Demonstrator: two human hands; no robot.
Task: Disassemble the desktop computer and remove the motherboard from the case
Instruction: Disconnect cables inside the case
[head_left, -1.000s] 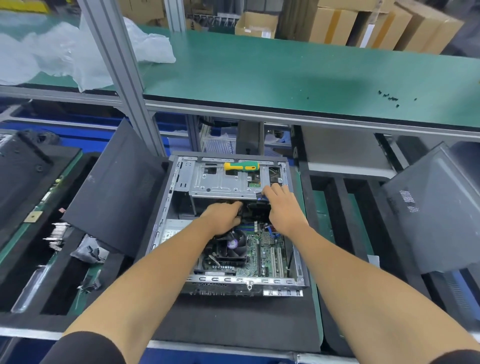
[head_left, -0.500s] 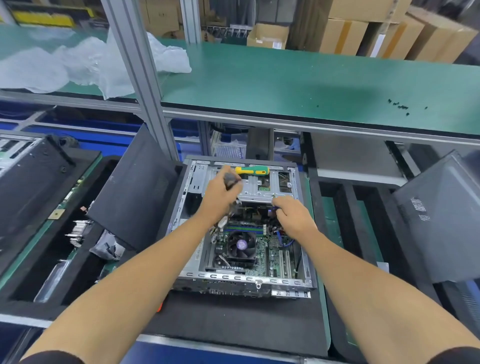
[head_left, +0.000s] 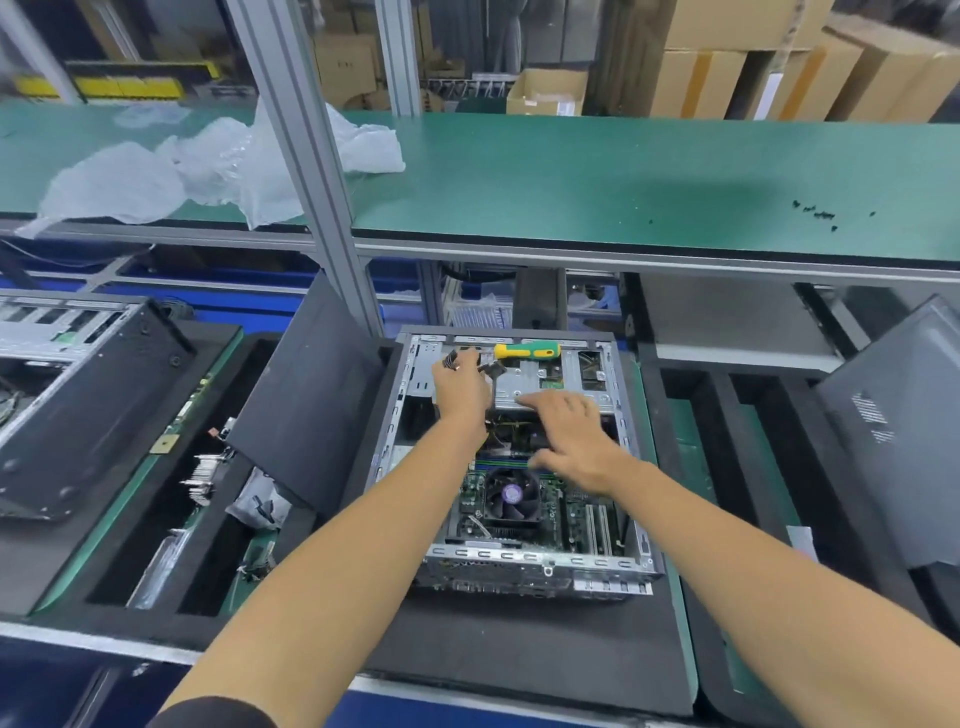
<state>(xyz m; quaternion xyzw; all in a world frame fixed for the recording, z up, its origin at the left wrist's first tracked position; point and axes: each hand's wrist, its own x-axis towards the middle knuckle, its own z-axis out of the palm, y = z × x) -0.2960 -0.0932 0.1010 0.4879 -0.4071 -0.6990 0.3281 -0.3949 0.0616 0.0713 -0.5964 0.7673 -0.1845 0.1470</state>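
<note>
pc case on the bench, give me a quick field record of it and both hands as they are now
case: open desktop case, lying on a dark mat
motherboard: motherboard in the case, CPU fan on it
left hand: left hand raised over the drive cage, gripping dark cable connectors
right hand: right hand with fingers spread, fingertips at the drive cage edge
tool: yellow-green screwdriver lying on the drive cage

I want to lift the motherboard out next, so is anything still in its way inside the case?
Yes. The silver drive cage spans the far end of the case above the motherboard, with a screwdriver resting on it. The left hand holds cable connectors; the right hand hovers over the board.
</note>
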